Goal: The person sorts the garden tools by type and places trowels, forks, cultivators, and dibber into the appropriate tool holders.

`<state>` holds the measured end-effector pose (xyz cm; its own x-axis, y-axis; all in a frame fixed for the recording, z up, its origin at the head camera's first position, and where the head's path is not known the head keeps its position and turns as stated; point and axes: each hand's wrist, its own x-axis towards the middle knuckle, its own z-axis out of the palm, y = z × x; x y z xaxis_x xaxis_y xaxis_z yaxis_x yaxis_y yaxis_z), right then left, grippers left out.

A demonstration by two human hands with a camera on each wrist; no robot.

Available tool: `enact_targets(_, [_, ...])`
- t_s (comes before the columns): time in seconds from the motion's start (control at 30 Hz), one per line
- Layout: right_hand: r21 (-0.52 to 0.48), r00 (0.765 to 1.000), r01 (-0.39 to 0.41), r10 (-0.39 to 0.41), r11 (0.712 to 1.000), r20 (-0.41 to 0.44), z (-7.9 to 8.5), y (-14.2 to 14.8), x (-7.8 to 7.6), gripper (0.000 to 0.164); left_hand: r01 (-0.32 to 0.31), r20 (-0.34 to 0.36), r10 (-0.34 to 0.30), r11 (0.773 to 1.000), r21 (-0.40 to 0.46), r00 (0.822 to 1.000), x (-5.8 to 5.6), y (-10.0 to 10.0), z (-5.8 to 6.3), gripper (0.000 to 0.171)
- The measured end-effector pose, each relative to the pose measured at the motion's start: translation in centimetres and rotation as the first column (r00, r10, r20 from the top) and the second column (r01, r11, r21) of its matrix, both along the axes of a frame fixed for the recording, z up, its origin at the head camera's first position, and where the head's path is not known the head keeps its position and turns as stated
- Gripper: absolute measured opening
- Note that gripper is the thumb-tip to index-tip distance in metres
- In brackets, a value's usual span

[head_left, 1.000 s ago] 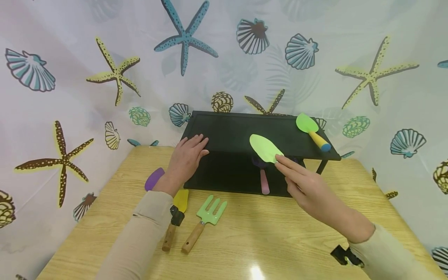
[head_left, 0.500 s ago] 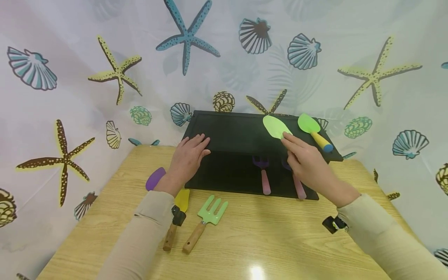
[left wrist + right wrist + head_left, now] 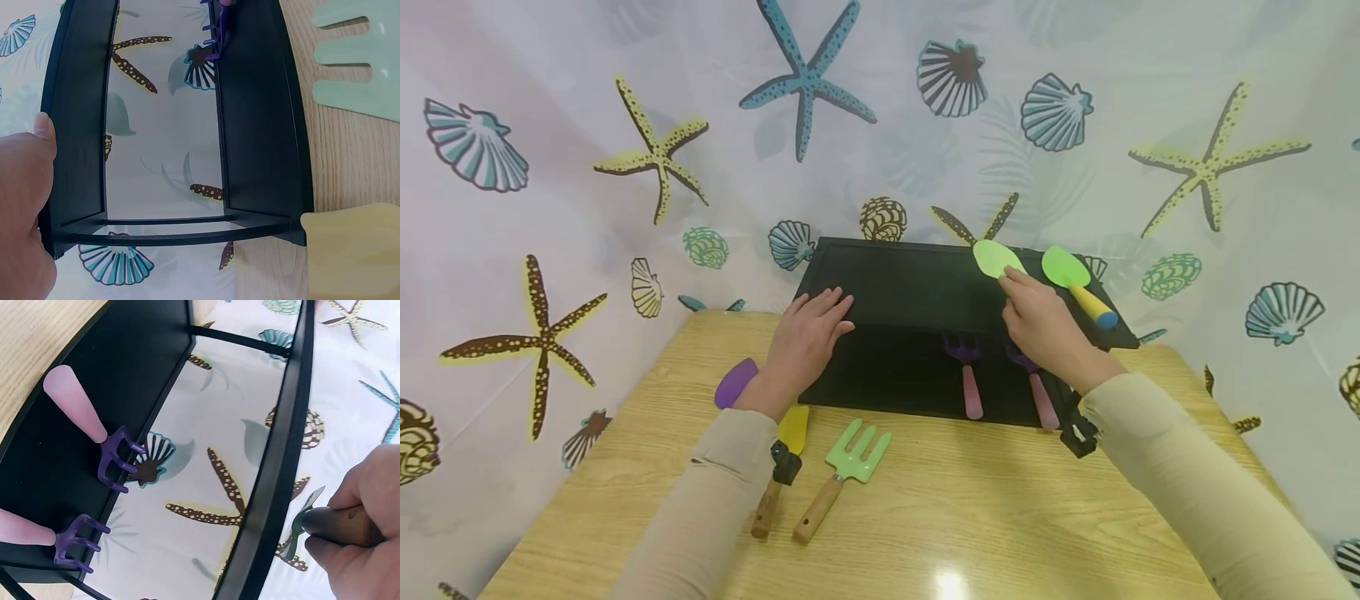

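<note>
A black two-tier rack (image 3: 895, 287) stands at the back of the table. My left hand (image 3: 805, 342) rests on the left of its upper shelf, fingers extended. Over the shelf's right part, my right hand (image 3: 1037, 321) grips a garden trowel with a pale green blade (image 3: 996, 258); its wooden handle (image 3: 344, 525) shows between thumb and fingers in the right wrist view. Just right of it lies another trowel (image 3: 1063, 267), bright green with a yellow and blue handle. Two small purple hand forks with pink handles, one left (image 3: 972, 392) and one right (image 3: 1043, 402), lie on the lower shelf.
On the wooden table (image 3: 962, 517), before the rack, lie a light green hand fork (image 3: 853, 458) and a yellow-bladed tool (image 3: 793, 429) partly under my left wrist. A purple blade (image 3: 735, 383) shows left of that forearm. A patterned cloth (image 3: 887, 108) hangs behind.
My right hand has carried the pale green trowel back and up over the upper shelf, uncovering the right purple fork. My left hand stays in place on the rack.
</note>
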<state>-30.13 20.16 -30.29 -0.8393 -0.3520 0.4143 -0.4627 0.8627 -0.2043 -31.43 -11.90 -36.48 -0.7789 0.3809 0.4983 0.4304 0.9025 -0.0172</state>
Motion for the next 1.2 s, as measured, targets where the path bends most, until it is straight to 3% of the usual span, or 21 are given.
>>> enact_targets(0.33, [0.077, 0.997, 0.065, -0.068, 0.995, 0.033, -0.6, -0.9, -2.8, 0.014, 0.009, -0.005, -0.009, 1.000, 0.010, 1.000, 0.1, 0.0, 0.0, 0.047])
enact_targets(0.6, [0.091, 0.984, 0.121, -0.131, 0.988, 0.123, -0.9, -1.4, -4.0, 0.023, 0.001, 0.004, -0.001, 1.000, 0.008, 1.000, 0.2, 0.0, 0.0, 0.047])
enact_targets(0.93, [0.059, 0.976, 0.153, -0.160, 0.987, 0.147, -1.1, -1.1, -4.5, 0.042, 0.003, 0.002, -0.003, 1.000, 0.009, 1.000, 0.2, 0.1, 0.1, 0.047])
enact_targets(1.2, [0.034, 0.983, 0.127, -0.130, 0.991, 0.131, -1.0, -1.2, -4.7, 0.041, 0.002, 0.008, -0.002, 1.000, 0.004, 1.000, 0.2, 0.1, 0.1, 0.048])
